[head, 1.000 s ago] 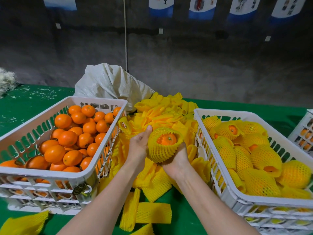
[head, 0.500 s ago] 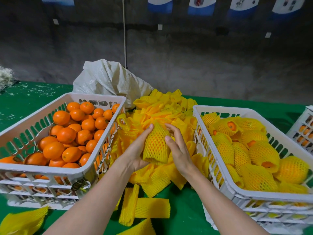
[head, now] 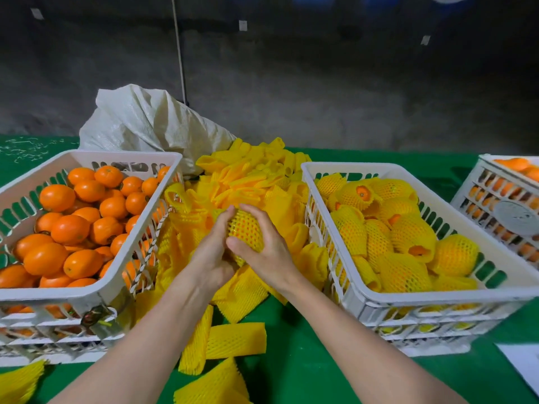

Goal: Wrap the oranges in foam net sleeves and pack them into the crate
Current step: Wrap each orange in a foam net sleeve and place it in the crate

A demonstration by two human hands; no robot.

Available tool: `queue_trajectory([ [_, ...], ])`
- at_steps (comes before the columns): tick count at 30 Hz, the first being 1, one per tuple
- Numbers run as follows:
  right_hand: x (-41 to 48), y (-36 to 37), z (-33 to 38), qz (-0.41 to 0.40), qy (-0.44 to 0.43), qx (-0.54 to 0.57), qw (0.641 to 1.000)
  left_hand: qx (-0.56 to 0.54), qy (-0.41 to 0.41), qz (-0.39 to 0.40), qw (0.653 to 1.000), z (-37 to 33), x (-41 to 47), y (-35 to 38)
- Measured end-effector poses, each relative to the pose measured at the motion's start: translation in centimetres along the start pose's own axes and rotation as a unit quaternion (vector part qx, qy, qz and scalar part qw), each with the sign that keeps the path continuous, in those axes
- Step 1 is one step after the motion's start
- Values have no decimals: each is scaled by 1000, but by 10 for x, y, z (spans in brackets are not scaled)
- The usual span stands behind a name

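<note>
In the centre of the frame both hands hold one orange in a yellow foam net sleeve (head: 245, 231), just above the pile of loose sleeves (head: 250, 176). The left hand (head: 208, 255) cups it from the left side of the frame, its fingers (head: 223, 221) curled up over the net. The right hand (head: 269, 253) grips it from the right side, with its fingers (head: 258, 214) bent over the top and the thumb laid across the near face. So the fingers of both hands are clamped on the wrapped orange, and their tips almost meet at its top. Orange skin shows through the mesh between the hands.

At the left of the frame stands a white crate (head: 87, 293) heaped with bare oranges (head: 70, 228). At the right stands a second white crate (head: 437, 297), filled with wrapped oranges (head: 408, 234), a few with peel showing at an open sleeve end. The pile of sleeves lies between the two crates on the green table (head: 306, 368). More flat sleeves (head: 236, 341) are scattered in the lower centre, between the forearms.

Behind the left crate, in the upper left of the frame, a pale woven sack (head: 145, 121) slumps on the table. At the far right edge another white crate (head: 472, 193) holds oranges, and a white sheet (head: 522, 363) lies in the lower right corner.
</note>
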State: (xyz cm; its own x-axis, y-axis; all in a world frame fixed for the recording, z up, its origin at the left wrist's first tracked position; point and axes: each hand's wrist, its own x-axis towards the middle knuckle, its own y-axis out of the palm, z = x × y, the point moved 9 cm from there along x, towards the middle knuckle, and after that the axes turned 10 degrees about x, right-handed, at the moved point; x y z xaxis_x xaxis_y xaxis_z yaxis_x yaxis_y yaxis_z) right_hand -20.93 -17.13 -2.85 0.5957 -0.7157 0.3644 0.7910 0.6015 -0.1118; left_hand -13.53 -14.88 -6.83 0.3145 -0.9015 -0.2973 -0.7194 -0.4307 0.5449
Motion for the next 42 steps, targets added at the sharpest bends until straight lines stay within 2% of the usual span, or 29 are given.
queue_trajectory([
  [3,5,-14,15,-21,-18,-8,1000,-45,-16,49,998,8,-5,18],
  [6,7,-40,28,-62,-32,-19,997,-13,-5,69,997,13,-4,33],
  [12,-9,-104,45,-160,-82,-42,983,61,61,-16,996,34,7,69],
  [14,-17,-131,43,-191,-83,-49,977,79,78,-16,994,45,9,93],
  [16,-23,-162,40,-224,-75,-62,970,129,109,-11,986,55,15,119],
  [18,-28,-199,36,-269,-66,-78,958,236,165,2,958,62,22,149],
  [20,-30,-236,34,-310,-58,-99,944,354,217,36,909,72,29,181],
  [21,-30,-254,32,-326,-55,-116,937,419,243,54,873,77,32,196],
  [24,-29,-301,23,-364,-27,-185,912,621,317,91,711,94,39,235],
  [26,-31,-327,16,-394,-6,-235,888,715,311,128,613,114,46,247],
  [27,-32,-340,13,-409,3,-259,875,748,300,143,575,123,50,249],
  [30,-31,-370,-6,-424,65,-316,846,805,286,171,491,146,55,246],
  [31,-29,-376,-17,-409,102,-327,846,810,287,173,481,150,56,245],
  [35,-31,-386,-61,-338,265,-332,840,805,285,174,490,151,62,243],
  [38,-33,-387,-65,-328,306,-375,812,801,286,177,495,150,60,243],
  [40,-33,-386,-62,-322,318,-413,791,779,285,180,529,145,56,244],
  [42,-34,-384,-58,-324,318,-432,779,739,287,173,585,130,51,243],
])
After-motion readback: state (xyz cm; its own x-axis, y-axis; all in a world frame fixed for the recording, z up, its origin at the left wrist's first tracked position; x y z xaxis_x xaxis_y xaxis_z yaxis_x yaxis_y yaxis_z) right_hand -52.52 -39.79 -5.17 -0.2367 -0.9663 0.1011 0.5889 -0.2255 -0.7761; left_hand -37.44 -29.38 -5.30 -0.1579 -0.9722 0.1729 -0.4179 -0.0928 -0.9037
